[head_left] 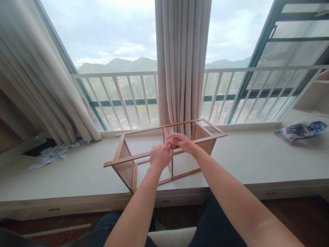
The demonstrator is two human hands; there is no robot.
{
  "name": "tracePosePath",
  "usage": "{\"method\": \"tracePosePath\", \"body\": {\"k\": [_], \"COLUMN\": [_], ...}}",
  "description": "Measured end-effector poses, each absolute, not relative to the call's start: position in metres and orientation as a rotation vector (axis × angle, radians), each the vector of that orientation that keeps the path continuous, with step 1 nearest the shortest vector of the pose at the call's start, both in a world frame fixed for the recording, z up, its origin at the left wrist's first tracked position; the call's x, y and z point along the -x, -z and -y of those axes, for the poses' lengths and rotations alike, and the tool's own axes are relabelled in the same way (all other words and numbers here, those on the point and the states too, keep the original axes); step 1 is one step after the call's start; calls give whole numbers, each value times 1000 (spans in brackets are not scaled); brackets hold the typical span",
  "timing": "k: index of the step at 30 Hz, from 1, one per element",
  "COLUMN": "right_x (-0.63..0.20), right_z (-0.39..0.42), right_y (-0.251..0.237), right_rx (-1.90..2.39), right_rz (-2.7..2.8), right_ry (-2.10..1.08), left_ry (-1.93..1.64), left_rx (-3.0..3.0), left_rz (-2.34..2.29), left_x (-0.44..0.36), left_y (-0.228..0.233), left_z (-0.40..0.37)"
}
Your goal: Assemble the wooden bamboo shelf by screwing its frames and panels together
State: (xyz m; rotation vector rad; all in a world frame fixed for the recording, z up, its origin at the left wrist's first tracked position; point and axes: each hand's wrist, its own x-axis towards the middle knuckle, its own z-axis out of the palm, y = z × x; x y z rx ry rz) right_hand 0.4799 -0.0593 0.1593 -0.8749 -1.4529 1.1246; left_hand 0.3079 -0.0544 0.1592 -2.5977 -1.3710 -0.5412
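Observation:
A wooden frame (120, 159) with thin brown rails and side panels lies on the white ledge in front of me. Above its middle, my two hands meet. My left hand (161, 156) is closed, its fingertips pinching the near side of a small see-through packet (174, 143) that seems to hold greyish bits. From the right, my right hand (182, 141) has its fingers curled over the same packet. Much of the packet is hidden by my fingers, and its contents are too small to make out.
The white ledge (252, 157) runs under the window. Torn papers (50, 156) lie at left beside a dark flat object (38, 147). A clear bag of patterned cloth (300, 131) rests at right. A grey curtain (183, 61) hangs behind the frame, near the white railing (115, 73).

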Motion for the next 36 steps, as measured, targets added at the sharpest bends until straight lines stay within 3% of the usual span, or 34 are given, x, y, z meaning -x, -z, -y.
{"method": "tracePosePath", "body": {"k": [13,28,36], "right_x": [-471,-477,-476], "right_z": [62,75,67], "right_y": [-157,-167,-163], "right_rx": [951,898,823], "right_rz": [1413,1385,1460], "right_ry": [-949,-1133,-1032], "left_ry": [556,519,549], "left_rx": [2612,2610,2613], "left_rz": [1392,1385,1378], "left_x": [-309,-308,-308], "left_y": [-161,-164,-161], "left_z": [56,58,57]}}
